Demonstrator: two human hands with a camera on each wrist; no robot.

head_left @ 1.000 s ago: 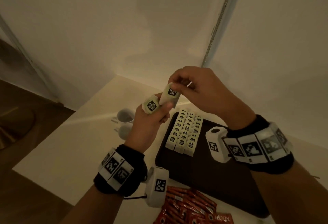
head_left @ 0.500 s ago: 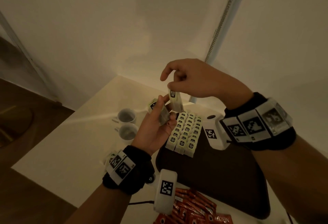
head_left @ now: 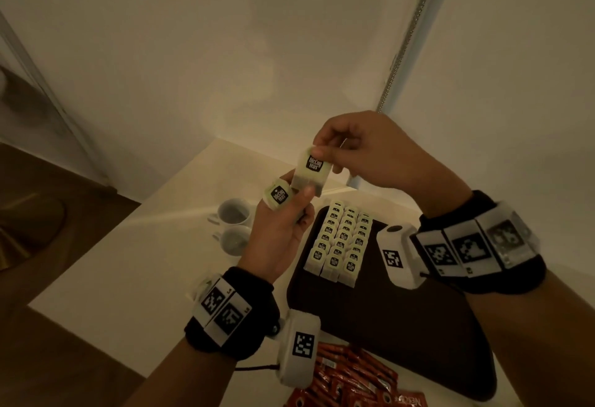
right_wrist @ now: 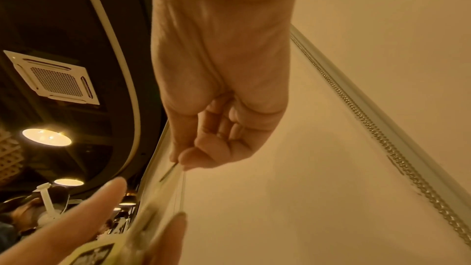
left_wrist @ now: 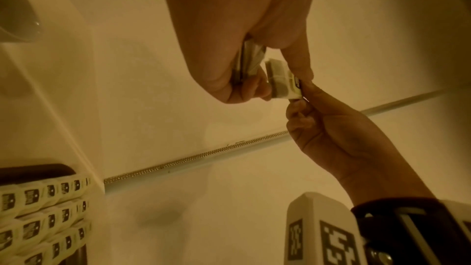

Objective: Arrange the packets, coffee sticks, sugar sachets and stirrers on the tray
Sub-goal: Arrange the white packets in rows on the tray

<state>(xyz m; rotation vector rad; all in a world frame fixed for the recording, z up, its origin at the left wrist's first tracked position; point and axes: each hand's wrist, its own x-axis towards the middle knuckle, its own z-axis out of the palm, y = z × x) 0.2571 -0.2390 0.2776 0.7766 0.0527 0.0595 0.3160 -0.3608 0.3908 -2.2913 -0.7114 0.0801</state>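
Observation:
My left hand [head_left: 294,189] is raised above the table and grips a few pale green tea packets, one with its label [head_left: 278,195] facing me. My right hand [head_left: 322,150] pinches the top edge of another tea packet [head_left: 314,168], whose lower end rests against the left thumb. The left wrist view shows that packet [left_wrist: 282,82] held between both hands. In the right wrist view its edge [right_wrist: 173,184] runs from the right hand's pinch to the left fingers. Below lies a dark brown tray [head_left: 402,326] with three rows of tea packets [head_left: 341,242].
Two white cups [head_left: 233,213] [head_left: 235,240] stand on the white table left of the tray. A pile of red coffee sticks [head_left: 351,377] lies at the near edge, in front of the tray. Walls close off the far side, and the table's left edge drops to a wooden floor.
My right hand, which had lifted one packet clear, has come back down to the left hand. The left hand has turned so that the labels face me.

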